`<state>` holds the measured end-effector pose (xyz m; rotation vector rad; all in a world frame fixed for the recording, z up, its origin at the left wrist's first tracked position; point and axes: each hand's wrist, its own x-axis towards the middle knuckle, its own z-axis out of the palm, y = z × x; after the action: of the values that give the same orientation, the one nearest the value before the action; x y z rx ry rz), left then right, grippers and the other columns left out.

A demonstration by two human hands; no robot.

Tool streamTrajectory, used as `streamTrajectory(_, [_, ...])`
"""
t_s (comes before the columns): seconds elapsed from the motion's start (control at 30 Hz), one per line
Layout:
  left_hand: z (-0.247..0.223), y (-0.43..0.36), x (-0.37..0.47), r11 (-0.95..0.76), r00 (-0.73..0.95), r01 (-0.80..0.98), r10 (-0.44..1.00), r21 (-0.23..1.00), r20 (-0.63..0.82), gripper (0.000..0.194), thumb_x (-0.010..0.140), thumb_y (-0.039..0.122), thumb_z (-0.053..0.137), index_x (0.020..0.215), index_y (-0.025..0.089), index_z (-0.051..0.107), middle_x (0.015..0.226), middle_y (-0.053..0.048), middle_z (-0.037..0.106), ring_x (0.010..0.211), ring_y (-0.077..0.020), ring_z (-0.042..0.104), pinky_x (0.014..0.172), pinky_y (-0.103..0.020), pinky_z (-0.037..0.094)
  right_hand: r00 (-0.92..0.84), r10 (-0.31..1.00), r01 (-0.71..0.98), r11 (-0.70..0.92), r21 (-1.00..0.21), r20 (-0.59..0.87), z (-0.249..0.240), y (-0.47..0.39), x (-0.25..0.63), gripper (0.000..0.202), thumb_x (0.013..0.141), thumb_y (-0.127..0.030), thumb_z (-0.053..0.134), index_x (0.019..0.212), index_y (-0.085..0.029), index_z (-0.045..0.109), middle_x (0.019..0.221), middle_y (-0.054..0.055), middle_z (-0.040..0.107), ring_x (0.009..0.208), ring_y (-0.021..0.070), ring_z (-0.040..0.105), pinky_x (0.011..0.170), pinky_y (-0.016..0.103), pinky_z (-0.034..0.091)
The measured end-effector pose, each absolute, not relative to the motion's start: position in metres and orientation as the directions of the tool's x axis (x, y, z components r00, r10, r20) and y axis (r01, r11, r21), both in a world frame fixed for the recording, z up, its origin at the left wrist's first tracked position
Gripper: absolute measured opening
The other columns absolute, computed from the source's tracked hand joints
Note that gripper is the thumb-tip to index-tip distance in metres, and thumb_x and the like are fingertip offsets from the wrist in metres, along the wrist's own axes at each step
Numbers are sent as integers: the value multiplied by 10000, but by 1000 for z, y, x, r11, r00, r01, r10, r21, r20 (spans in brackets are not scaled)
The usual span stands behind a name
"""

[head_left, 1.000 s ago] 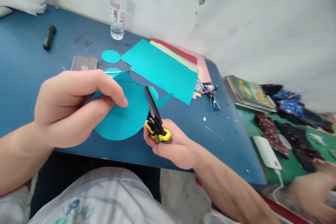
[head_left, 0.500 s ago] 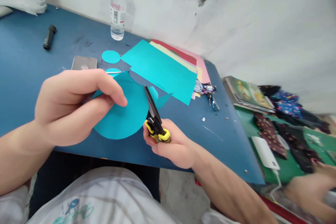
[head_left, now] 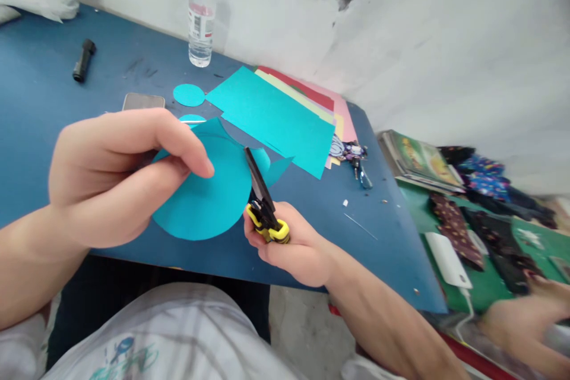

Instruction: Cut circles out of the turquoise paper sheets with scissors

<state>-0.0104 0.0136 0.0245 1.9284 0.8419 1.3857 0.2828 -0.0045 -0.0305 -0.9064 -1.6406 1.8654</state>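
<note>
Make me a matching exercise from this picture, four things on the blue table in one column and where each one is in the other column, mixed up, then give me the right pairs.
Things:
1. clear plastic water bottle
2. black cylindrical marker
3. yellow-handled scissors
4. large turquoise paper circle

Places:
A. pinched in the left hand
B. lying alone at the far left of the blue table
C. standing at the back by the white wall
D. gripped in the right hand

Pairs: 1-C, 2-B, 3-D, 4-A
</note>
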Motion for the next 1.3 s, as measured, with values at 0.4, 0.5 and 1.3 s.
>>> streamTrajectory(0.4, [22, 12, -9, -580, 203, 153, 811, 800, 549, 256, 1024, 151, 658, 956, 305, 851, 759, 25, 706, 510, -95, 516, 389, -261, 323, -670, 727, 85, -125, -988, -150, -31, -3, 285, 321, 684, 12, 687, 830, -258, 595, 755, -90, 563, 655, 125, 410, 587, 309, 343])
streamTrajectory(0.5, [22, 11, -10, -578, 189, 151, 813, 802, 550, 288, 1008, 110, 645, 946, 294, 857, 773, 20, 695, 533, -84, 503, 389, -258, 268, -663, 729, 102, -137, -985, -170, -31, -4, 285, 307, 694, -1, 690, 823, -262, 590, 758, -88, 558, 656, 129, 404, 596, 317, 338])
streamTrajectory(1.3, [6, 46, 13, -730, 25, -113, 675, 673, 737, 344, 813, 314, 1145, 1092, 222, 964, 877, 12, 877, 678, -98, 776, 568, -109, 710, -655, 721, 8, -290, -957, -224, -36, -5, 280, 323, 701, -103, 770, 945, -275, 646, 873, -39, 616, 793, 188, 475, 693, 362, 368])
